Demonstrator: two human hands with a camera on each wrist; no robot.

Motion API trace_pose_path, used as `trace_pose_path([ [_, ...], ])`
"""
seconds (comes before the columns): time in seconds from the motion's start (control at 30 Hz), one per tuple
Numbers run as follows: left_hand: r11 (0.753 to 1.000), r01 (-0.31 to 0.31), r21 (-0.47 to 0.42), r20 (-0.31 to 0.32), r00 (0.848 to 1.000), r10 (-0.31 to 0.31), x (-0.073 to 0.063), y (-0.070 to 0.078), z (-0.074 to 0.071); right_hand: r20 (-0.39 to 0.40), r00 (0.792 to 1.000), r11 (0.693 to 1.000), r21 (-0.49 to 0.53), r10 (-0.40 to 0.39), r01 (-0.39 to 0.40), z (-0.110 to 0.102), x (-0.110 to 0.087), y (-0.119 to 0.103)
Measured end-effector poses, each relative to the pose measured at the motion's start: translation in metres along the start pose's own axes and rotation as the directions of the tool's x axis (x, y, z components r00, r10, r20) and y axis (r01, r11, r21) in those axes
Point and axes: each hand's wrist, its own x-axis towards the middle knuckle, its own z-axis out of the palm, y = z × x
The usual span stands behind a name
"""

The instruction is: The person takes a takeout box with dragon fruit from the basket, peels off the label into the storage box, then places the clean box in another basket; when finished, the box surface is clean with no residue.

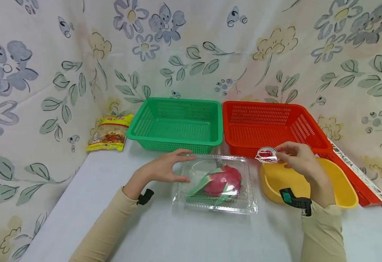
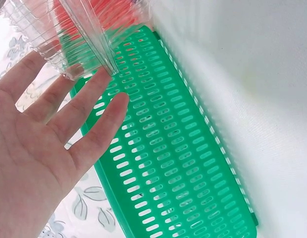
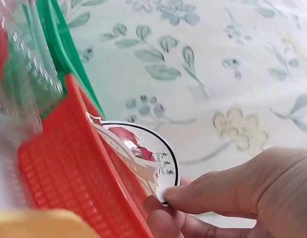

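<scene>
A pink dragon fruit (image 1: 225,180) with green leaf tips lies inside a clear plastic box (image 1: 217,209), whose lid is down over it. My left hand (image 1: 163,167) is at the box's left side, thumb and fingers spread apart; in the left wrist view its fingertips come right at the box's ridged edge. To the right of the box, my right hand (image 1: 297,160) pinches a round dragon fruit label (image 3: 166,148) by its edge between thumb and fingers. White backing with a jagged edge stands away from part of the label (image 1: 267,155). Each wrist wears a black strap.
Behind the box stand a green basket (image 1: 178,144) and a red basket (image 1: 243,148), side by side. A yellow bin (image 1: 271,191) sits under my right hand, beside a red pasta box (image 1: 358,178). A yellow food packet (image 1: 110,135) leans at the back left.
</scene>
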Motion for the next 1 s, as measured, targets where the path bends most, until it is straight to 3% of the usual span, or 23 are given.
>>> trace_pose_path([
  [0.13,1.000,-0.010,0.013,-0.006,1.000,0.010,0.002,-0.001,-0.001,0.004,0.999,0.998,-0.034,0.045,-0.045,-0.017,-0.001,0.017],
  [0.33,1.000,0.001,0.007,0.000,1.000,-0.001,0.003,0.001,-0.001,0.137,0.981,0.990,-0.056,0.139,-0.133,-0.030,-0.004,0.039],
  [0.73,1.000,-0.004,0.001,0.006,1.000,0.004,-0.002,0.000,0.002,0.215,0.953,0.977,-0.078,0.213,-0.200,-0.024,-0.002,0.055],
  [1.0,1.000,0.003,0.000,0.008,1.000,-0.003,-0.002,-0.003,0.002,0.213,0.950,0.973,-0.082,0.228,-0.215,-0.021,0.001,0.060],
])
